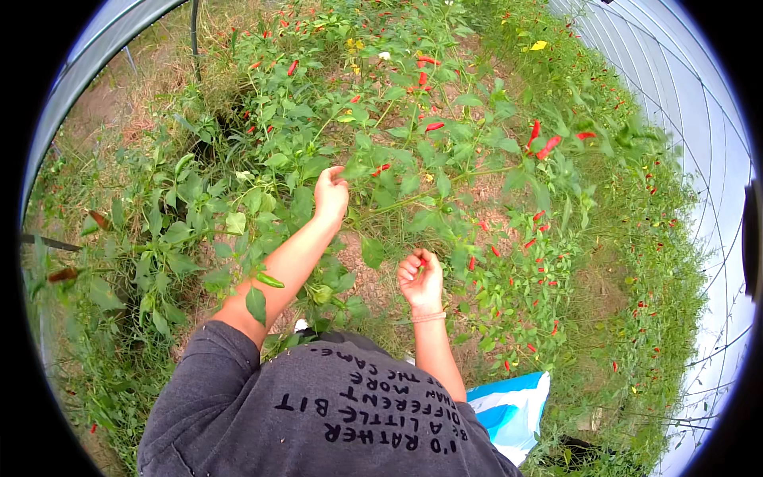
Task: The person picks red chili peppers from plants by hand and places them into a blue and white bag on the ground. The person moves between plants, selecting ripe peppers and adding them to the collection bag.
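My left hand (331, 194) reaches into the leaves of a chili pepper plant (423, 217), its fingertips partly hidden by foliage. Whether it grips a stem there cannot be made out. A red chili (381, 170) hangs just right of those fingers. My right hand (421, 277) is lower and to the right, with a beaded bracelet at the wrist. Its fingers are curled around a red chili pepper (423, 262), of which only a small bit shows. A green chili (270, 280) on a leafy branch crosses in front of my left forearm.
By my right elbow stands a blue and white plastic bag (512, 411). A long branch bearing red chilies (548, 147) arches to the right. Dense pepper rows fill the ground, with bare soil (360, 262) between. Curved tunnel walls (706, 155) of plastic film enclose both sides.
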A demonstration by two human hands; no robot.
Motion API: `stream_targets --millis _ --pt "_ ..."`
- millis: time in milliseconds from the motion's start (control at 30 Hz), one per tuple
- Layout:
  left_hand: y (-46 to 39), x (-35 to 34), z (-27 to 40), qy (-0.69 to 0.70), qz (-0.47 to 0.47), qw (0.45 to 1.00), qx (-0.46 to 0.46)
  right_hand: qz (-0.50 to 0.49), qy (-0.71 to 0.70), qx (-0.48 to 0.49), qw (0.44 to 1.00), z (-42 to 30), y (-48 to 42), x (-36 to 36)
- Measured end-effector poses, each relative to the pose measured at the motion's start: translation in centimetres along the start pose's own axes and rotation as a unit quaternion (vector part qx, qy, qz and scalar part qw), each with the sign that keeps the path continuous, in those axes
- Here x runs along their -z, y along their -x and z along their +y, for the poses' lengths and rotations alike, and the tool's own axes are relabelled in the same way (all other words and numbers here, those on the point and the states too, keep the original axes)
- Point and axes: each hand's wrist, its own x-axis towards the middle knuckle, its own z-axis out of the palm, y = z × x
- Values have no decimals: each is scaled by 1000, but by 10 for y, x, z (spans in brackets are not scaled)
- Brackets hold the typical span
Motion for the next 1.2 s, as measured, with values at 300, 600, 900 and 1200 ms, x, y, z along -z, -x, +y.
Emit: stream_targets --millis 300,600,900,1200 --pt "-32 -9 -8 -419 -212 875 -114 -176 313 -48 932 27 3 -76" --pt "-63 18 -63 -224 -198 946 -121 -42 588 139 796 57 -87 -120" --pt "-28 46 -23 -256 -213 920 -205 51 760 510 399 78 -108 -86" --pt "-39 59 -39 -170 -186 944 -211 -14 726 503 469 93 -84 -110"
